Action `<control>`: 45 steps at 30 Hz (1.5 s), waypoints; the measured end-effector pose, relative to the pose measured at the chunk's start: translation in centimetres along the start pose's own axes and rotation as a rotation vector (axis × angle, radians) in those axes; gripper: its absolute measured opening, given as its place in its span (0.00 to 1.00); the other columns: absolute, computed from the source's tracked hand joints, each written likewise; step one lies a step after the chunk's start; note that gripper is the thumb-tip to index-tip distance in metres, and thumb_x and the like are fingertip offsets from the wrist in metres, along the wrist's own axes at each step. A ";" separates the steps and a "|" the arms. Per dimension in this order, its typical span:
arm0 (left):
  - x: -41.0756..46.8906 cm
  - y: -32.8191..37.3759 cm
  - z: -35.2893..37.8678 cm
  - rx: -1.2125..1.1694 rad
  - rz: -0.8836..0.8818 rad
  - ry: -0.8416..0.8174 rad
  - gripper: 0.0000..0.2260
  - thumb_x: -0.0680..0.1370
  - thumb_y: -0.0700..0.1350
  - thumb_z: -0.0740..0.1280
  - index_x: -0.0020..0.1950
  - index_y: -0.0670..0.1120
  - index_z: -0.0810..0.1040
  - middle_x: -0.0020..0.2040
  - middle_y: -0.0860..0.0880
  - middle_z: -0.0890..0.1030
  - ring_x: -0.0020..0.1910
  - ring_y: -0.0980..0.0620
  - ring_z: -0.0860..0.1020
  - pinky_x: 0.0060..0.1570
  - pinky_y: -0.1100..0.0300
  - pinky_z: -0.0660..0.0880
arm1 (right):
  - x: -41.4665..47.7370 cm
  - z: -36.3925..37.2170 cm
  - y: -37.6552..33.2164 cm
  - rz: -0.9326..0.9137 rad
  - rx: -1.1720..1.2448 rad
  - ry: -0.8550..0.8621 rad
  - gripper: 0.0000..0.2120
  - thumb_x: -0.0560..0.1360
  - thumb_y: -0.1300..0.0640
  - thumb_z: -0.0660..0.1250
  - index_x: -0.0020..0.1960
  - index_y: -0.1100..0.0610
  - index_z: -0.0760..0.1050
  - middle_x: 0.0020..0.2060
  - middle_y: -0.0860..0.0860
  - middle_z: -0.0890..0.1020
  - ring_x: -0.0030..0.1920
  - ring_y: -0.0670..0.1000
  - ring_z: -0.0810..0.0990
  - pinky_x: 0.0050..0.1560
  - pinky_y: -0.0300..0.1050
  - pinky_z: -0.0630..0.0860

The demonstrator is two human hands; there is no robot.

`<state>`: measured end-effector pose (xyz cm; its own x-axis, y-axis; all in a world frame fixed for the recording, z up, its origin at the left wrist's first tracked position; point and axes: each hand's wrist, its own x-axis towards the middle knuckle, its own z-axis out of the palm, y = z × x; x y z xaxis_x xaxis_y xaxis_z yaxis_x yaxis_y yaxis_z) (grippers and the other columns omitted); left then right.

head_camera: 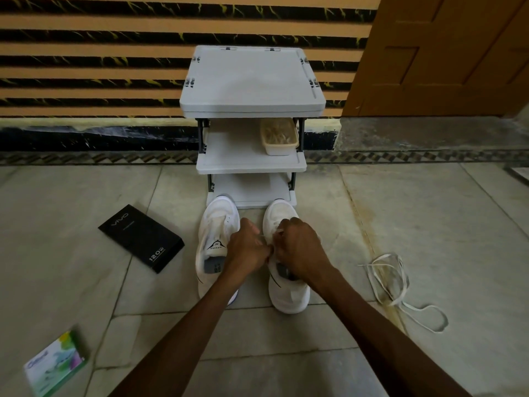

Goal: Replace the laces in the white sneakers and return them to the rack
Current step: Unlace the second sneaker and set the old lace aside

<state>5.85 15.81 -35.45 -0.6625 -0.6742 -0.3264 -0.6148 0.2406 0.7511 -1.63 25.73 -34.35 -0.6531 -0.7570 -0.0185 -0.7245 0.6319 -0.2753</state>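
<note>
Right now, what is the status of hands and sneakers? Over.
Left hand, right hand: fingers pinching lace at right sneaker. Left sneaker beside it, on floor before rack. Loose lace on floor at right, clear of hands.

Far wall [86, 53] banded in tan and black stripes, dark skirting [86, 137] along its foot, brown panelled door [429, 53] far right, patterned border strip [400, 156], pale tiled floor [443, 224] with perhaps a yellowish stain [369, 224] right, dim light.

Two bare forearms show, the left forearm [183, 333] and the right forearm [380, 319], both slender and uncovered along all of their visible length. The left hand [247, 249] and the right hand [300, 247] are bare as well, with knuckles standing out on their backs.
</note>
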 end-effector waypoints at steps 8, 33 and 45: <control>0.1 -0.5 0.0 -0.105 -0.008 -0.022 0.19 0.67 0.39 0.75 0.49 0.49 0.68 0.42 0.44 0.80 0.42 0.44 0.82 0.41 0.45 0.82 | -0.8 -0.5 2.8 0.279 0.609 0.283 0.03 0.71 0.61 0.72 0.40 0.55 0.83 0.37 0.51 0.85 0.35 0.48 0.82 0.35 0.33 0.78; -1.6 -0.1 1.4 0.229 0.296 0.108 0.10 0.75 0.41 0.67 0.55 0.49 0.78 0.49 0.48 0.83 0.51 0.47 0.79 0.47 0.58 0.73 | 0.0 -1.0 5.5 0.450 0.959 0.304 0.13 0.72 0.64 0.61 0.47 0.50 0.79 0.46 0.48 0.81 0.48 0.50 0.78 0.48 0.51 0.77; -1.7 0.6 2.9 0.562 0.435 0.056 0.24 0.77 0.41 0.64 0.72 0.53 0.66 0.70 0.48 0.65 0.59 0.46 0.75 0.48 0.56 0.74 | -3.8 -0.7 2.4 0.338 0.176 0.036 0.06 0.76 0.52 0.68 0.49 0.51 0.82 0.42 0.51 0.84 0.39 0.50 0.82 0.42 0.42 0.79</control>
<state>5.37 19.11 -36.06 -0.8843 -0.4663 -0.0227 -0.4370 0.8097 0.3917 -1.05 30.29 -34.30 -0.8583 -0.5026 -0.1033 -0.4202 0.8040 -0.4207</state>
